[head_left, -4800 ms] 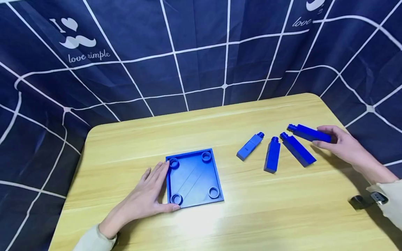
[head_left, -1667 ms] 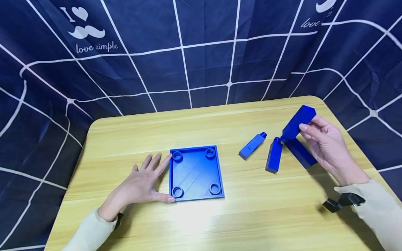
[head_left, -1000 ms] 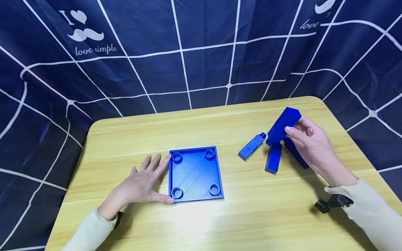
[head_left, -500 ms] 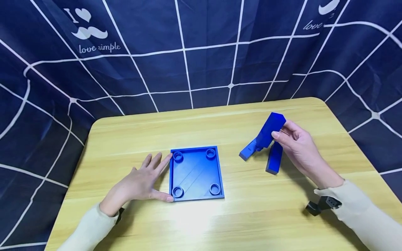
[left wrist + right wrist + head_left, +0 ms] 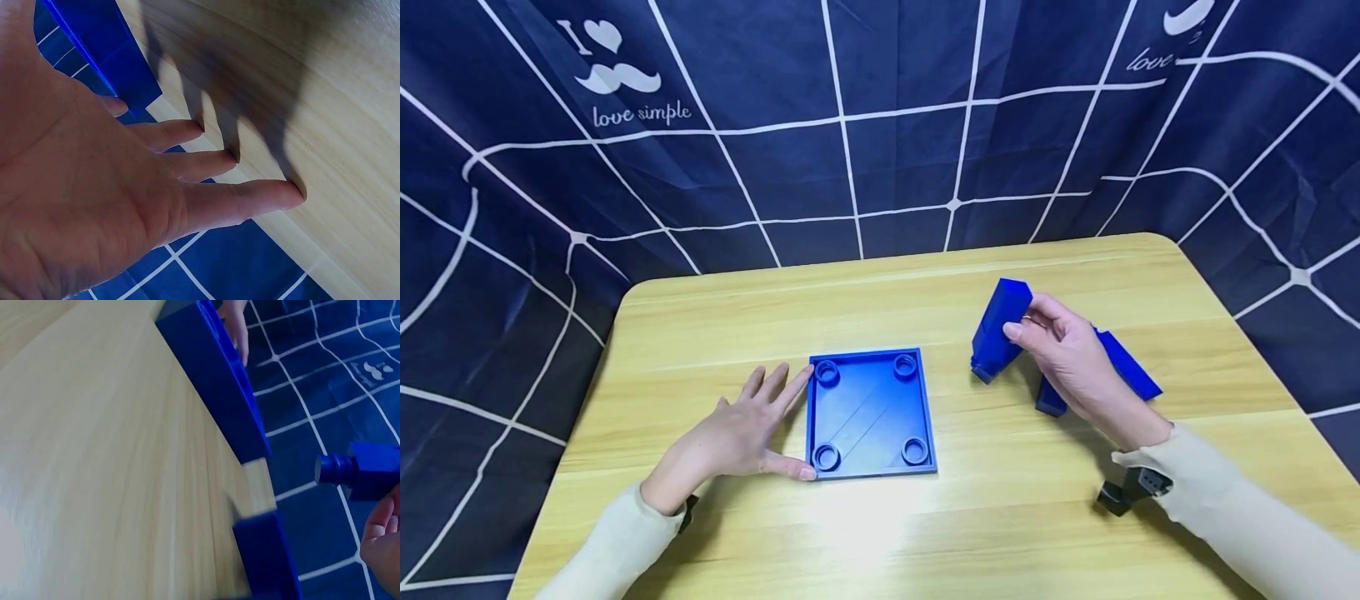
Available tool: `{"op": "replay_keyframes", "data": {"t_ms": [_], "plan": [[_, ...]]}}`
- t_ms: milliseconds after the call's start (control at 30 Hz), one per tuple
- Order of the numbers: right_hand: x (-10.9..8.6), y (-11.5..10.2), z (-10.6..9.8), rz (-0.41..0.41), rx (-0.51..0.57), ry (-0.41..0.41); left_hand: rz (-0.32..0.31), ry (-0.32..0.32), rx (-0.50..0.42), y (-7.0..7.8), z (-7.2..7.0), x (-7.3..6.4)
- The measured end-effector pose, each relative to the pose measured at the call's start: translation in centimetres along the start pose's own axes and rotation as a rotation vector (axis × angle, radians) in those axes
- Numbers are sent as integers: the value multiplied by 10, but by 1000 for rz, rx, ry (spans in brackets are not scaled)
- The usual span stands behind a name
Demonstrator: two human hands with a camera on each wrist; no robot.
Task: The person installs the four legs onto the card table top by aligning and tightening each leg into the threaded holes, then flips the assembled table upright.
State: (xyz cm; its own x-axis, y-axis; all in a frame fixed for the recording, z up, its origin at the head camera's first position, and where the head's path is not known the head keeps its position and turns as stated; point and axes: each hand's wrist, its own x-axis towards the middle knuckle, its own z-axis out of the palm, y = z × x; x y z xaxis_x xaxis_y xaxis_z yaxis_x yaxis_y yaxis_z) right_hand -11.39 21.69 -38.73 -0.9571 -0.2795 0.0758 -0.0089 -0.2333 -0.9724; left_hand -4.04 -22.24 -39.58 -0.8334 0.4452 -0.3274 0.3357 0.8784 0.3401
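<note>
A blue square panel [image 5: 872,417] with a raised rim and a round socket at each corner lies on the table. My left hand [image 5: 737,433] is spread beside it, thumb and index fingertip touching its left side; the left wrist view shows the panel's edge [image 5: 112,50] by the fingers. My right hand [image 5: 1067,354] pinches a blue table leg [image 5: 1000,325] above the table, tilted, its threaded peg [image 5: 334,469] downward. Two more legs lie beyond and under that hand, one partly covered [image 5: 1050,404], one at right [image 5: 1131,367]. Another is mostly hidden behind the held leg.
The wooden table [image 5: 715,333] has a rounded far edge. A dark blue cloth with white grid lines [image 5: 895,158] hangs behind it and at both sides. A black wrist device [image 5: 1131,490] hangs below the right sleeve.
My right hand has picked up the rightmost leg, turned it peg-down and carried it leftward over the other legs towards the panel. The left hand stays at the panel's left side.
</note>
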Motion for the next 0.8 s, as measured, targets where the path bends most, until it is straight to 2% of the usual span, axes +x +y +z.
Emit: {"op": "replay_keyframes", "data": {"t_ms": [167, 433, 600, 800], "plan": [[6, 9, 16, -6, -26, 19, 0, 5, -2, -1, 1, -1], [16, 15, 49, 15, -240, -1, -12, 15, 8, -4, 1, -5], [20, 19, 64, -21, -263, -19, 0, 12, 2, -2, 1, -2], [26, 22, 78, -21, -289, -52, -6, -14, 11, 1, 2, 1]]}}
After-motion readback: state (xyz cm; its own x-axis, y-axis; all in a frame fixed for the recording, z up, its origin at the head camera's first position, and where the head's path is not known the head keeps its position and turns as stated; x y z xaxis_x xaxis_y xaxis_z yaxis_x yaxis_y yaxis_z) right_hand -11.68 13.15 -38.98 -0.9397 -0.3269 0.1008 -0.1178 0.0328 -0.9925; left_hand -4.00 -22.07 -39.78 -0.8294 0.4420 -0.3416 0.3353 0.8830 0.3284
